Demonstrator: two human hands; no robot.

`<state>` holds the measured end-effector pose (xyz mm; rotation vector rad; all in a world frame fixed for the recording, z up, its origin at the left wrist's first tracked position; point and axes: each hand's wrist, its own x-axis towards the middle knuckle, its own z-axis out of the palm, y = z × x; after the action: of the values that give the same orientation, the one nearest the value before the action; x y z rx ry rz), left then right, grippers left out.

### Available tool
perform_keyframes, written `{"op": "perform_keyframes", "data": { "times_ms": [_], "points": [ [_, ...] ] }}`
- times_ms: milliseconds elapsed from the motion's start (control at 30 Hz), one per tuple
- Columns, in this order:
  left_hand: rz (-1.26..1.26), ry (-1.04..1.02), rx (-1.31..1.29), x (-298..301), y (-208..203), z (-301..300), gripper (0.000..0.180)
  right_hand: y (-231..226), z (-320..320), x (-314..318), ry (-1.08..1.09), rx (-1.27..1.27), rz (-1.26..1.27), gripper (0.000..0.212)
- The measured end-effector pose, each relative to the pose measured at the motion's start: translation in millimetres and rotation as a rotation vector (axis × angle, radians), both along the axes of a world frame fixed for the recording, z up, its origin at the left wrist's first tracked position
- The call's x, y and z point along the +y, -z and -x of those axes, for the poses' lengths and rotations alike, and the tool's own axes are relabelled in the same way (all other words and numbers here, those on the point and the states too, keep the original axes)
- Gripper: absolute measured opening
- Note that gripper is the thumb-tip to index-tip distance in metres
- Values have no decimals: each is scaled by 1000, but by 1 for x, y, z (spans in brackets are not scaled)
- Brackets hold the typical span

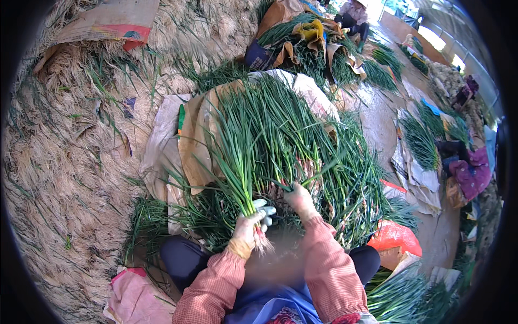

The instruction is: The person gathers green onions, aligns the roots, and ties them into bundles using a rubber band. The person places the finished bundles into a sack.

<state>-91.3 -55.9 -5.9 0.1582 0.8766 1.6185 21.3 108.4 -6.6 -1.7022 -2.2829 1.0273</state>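
Observation:
My left hand (249, 231), in a pale glove, is closed round a small bunch of spring onions (244, 186). Their reddish-white root ends hang below the fist, and the long green leaves point away from me. Beside it, my right hand (301, 201), also gloved, is closed at the near edge of the big pile of spring onions (286, 121). Green leaves stick out on both sides of its fingers, so it appears to pinch a spring onion, though the grip is partly hidden. The pile's reddish bulbs and pale roots show just beyond that hand.
Brown paper sacking (202, 137) and a white sack (313, 94) lie under the pile. Dry, straw-like roots (65, 216) cover the left ground. A red plastic bag (396, 237) sits at my right knee. Other people (353, 19) sit among further heaps at the far right.

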Motion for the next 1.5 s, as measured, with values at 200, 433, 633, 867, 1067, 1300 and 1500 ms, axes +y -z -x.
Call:
{"op": "perform_keyframes", "data": {
  "times_ms": [200,433,633,867,1067,1300,1500],
  "points": [
    [136,-93,-3,44,55,11,25,8,-36,-22,229,543,272,31],
    [110,-297,109,95,79,6,18,4,26,-7,-103,-107,-95,51],
    [16,-128,-158,57,40,-2,30,-33,-30,-39,-74,390,673,34],
    [103,90,11,4,21,-21,35,-44,-23,-44,245,485,270,39],
    [160,28,118,2,39,-28,20,-9,-1,-62,-48,200,188,53],
    [120,-151,-62,9,37,-47,17,24,-21,-75,-18,255,-189,36],
    [-199,-104,-381,-14,22,-39,20,-12,-51,-54,406,1073,723,35]
  ]
}}
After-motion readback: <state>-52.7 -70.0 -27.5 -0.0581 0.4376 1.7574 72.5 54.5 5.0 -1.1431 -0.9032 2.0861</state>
